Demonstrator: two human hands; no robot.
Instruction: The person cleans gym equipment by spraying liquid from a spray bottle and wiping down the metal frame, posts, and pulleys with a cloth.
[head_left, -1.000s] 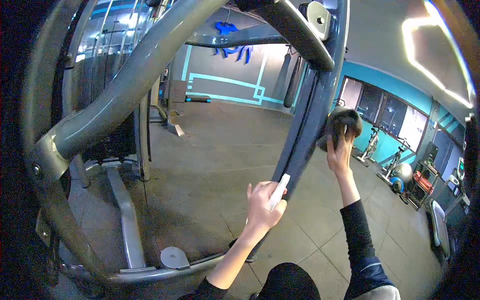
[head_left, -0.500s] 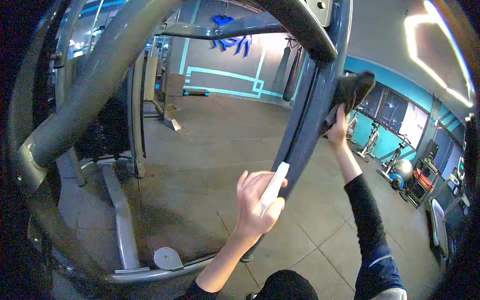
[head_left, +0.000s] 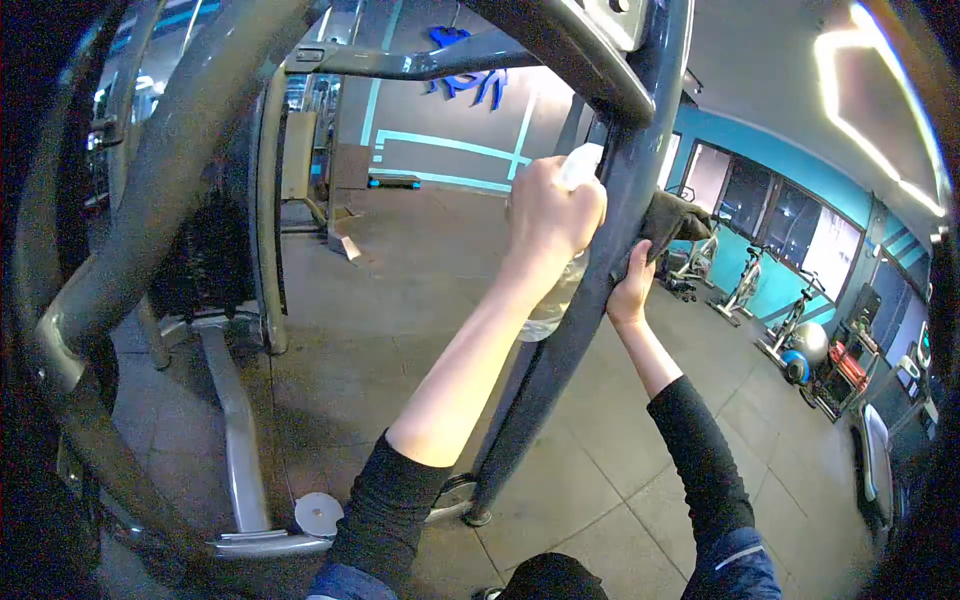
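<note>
My left hand (head_left: 556, 215) is wrapped round the neck of a spray bottle with a white head (head_left: 581, 165). Its clear body (head_left: 545, 325) hangs below the hand, partly hidden by my wrist. The bottle is held close to the grey upright post (head_left: 590, 270) of a gym machine. On the post's right side, my right hand (head_left: 632, 288) grips a dark cloth (head_left: 672, 222) against the metal. Part of the cloth sticks out past the fingers to the right.
Thick curved machine tubing (head_left: 190, 150) fills the left side. A round white plate (head_left: 318, 514) sits on the low base frame. Exercise bikes (head_left: 740, 275), a grey ball (head_left: 808, 341) and a treadmill (head_left: 878, 450) stand along the right. Tiled floor (head_left: 640, 440) lies between.
My left hand has risen with the spray bottle, up beside the post. My right hand has slid down the post with the cloth.
</note>
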